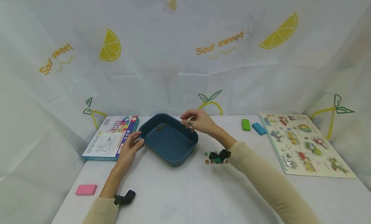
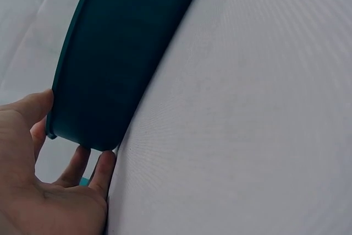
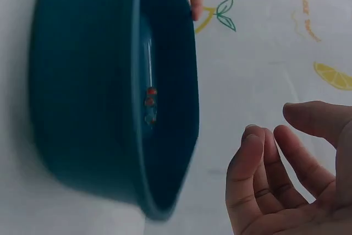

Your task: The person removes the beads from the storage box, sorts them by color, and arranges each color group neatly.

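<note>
A dark blue rectangular plastic basin (image 1: 171, 146) stands on the table, turned at an angle. My left hand (image 1: 130, 150) holds its left corner, with the thumb at the rim and fingertips against the outer wall. Inside, several small marbles (image 3: 150, 103) lie together, reddish and clear. Over the basin's right corner is my right hand (image 1: 198, 121); in the right wrist view its fingers bend loosely, the thumb stands apart, and nothing shows between them. More small marbles (image 1: 207, 161), green, orange and clear, lie under the right wrist, partly hidden by the wrist camera.
A flat printed box (image 1: 107, 140) lies left of the basin, with a pink block (image 1: 86, 189) nearer the front. On the right are a green block (image 1: 245, 124), a blue block (image 1: 259, 129) and a wooden picture puzzle board (image 1: 307, 146). A printed white cloth (image 1: 162, 82) hangs behind.
</note>
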Demonstrator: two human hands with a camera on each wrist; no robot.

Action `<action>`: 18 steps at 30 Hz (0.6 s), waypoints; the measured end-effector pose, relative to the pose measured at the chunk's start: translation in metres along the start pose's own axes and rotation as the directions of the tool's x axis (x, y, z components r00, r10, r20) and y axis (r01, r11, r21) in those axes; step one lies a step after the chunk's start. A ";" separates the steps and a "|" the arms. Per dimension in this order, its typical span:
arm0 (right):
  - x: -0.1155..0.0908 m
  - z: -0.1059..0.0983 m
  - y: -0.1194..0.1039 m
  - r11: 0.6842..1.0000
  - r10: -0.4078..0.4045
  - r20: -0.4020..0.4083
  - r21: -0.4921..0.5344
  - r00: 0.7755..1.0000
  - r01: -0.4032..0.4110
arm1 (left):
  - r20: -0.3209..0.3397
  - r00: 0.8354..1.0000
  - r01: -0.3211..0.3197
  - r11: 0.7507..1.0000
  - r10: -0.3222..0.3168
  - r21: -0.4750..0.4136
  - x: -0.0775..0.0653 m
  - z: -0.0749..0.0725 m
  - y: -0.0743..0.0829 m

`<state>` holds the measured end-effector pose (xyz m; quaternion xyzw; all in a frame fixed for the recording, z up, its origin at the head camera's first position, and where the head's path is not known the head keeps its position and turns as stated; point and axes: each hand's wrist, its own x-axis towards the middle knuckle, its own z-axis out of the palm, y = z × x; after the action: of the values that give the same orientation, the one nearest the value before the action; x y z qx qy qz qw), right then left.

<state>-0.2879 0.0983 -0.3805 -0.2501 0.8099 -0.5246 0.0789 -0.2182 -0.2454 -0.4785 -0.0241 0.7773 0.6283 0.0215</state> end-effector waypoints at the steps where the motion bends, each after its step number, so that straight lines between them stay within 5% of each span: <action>1: 0.011 0.010 -0.001 1.000 0.007 0.002 0.011 1.000 -0.007 | 0.000 1.000 -0.002 1.000 0.002 0.001 0.000 0.001 0.000; 9: 0.070 0.067 0.006 0.996 0.070 -0.028 -0.051 0.997 -0.071 | 0.009 1.000 -0.018 1.000 0.018 -0.011 -0.001 0.002 0.000; 18: 0.083 0.106 0.018 0.948 0.159 -0.062 -0.270 0.985 -0.170 | 0.012 1.000 0.000 1.000 0.000 -0.009 -0.001 0.000 0.000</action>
<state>-0.3239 -0.0222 -0.4313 -0.1800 0.8942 -0.4036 0.0710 -0.2173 -0.2453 -0.4783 -0.0203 0.7743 0.6320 0.0259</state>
